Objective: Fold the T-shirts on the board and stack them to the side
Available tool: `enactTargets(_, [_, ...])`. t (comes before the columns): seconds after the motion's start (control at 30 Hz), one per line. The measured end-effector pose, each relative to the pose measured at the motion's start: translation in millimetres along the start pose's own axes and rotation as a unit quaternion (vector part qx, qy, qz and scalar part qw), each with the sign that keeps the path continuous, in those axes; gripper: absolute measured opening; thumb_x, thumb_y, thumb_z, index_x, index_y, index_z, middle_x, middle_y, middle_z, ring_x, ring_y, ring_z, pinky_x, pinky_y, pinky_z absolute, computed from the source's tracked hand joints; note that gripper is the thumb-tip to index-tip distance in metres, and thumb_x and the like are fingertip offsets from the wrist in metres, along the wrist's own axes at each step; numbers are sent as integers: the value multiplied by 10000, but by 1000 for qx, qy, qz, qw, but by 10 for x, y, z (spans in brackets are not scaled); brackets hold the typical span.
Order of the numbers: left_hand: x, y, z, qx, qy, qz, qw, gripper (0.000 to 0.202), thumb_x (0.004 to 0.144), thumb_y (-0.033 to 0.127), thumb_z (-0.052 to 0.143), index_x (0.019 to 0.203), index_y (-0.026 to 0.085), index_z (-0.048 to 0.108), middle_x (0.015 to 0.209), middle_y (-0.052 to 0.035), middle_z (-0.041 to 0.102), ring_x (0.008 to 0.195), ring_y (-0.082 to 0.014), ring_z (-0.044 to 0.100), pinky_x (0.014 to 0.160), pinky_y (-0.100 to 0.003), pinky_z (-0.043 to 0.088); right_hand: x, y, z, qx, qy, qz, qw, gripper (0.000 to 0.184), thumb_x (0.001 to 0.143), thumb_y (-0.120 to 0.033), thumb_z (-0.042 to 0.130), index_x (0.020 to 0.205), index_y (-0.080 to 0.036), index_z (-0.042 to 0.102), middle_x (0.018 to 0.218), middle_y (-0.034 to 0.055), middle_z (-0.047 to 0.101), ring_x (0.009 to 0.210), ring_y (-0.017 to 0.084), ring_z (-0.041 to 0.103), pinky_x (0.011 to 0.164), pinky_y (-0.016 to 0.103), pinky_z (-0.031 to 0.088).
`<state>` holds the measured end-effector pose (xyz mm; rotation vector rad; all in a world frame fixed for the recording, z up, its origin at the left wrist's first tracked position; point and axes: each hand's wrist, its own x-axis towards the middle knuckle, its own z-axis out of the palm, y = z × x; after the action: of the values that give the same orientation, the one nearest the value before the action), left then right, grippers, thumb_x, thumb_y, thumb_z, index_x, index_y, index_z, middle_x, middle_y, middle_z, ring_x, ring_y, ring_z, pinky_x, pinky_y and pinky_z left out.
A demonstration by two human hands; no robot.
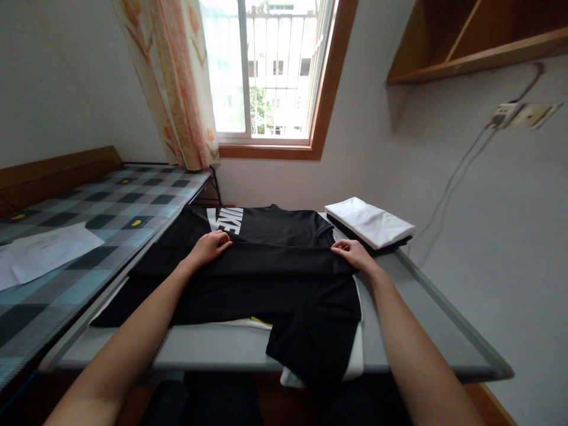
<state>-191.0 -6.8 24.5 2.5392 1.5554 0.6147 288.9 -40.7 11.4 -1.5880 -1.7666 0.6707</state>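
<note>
A black T-shirt (275, 290) with white lettering lies sideways across the table, its collar toward the right and one sleeve hanging over the front edge. A raised fold runs along its middle. My left hand (212, 245) pinches the fabric just below the lettering, fingers closed. Near the collar, my right hand (354, 253) pinches the same shirt at the right end of the fold. White cloth (355, 355) with a bit of yellow shows from beneath the shirt; how much of it lies there is hidden.
Folded white and black clothes (370, 222) are stacked at the table's back right. The grey table (439, 319) borders a wall with a plugged-in cable (461, 160). At left stands a bed with a checked cover (146, 192) and papers (48, 251). A wooden shelf (483, 56) hangs upper right.
</note>
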Motion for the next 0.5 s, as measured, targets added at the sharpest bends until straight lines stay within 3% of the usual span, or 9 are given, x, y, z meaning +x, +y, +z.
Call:
enactTargets(0.17, [-38, -281, -141, -54, -63, -15, 996, 210, 709, 259, 546, 875, 212, 666, 845, -16, 629, 783, -178, 600, 711, -272, 460, 0, 14, 1, 3, -5, 3, 1000, 388, 666, -539, 654, 750, -165, 717, 722, 71, 693, 688, 199, 601, 603, 287, 448])
enactTargets(0.3, [-58, -447, -168, -46, -77, -65, 994, 247, 640, 207, 526, 847, 209, 661, 814, -7, 627, 766, -178, 602, 705, -269, 470, 0, 11, -4, 9, -7, -2, 1000, 388, 664, -536, 658, 749, -161, 715, 728, 74, 691, 693, 199, 597, 615, 288, 445])
enactTargets(0.5, [-58, -350, -201, 17, -54, -88, 995, 148, 669, 226, 535, 780, 214, 632, 829, -19, 655, 787, -187, 620, 709, -265, 457, -1, 5, -8, 20, -11, -6, 1000, 399, 662, -543, 667, 748, -156, 713, 709, 66, 678, 664, 187, 586, 608, 286, 431])
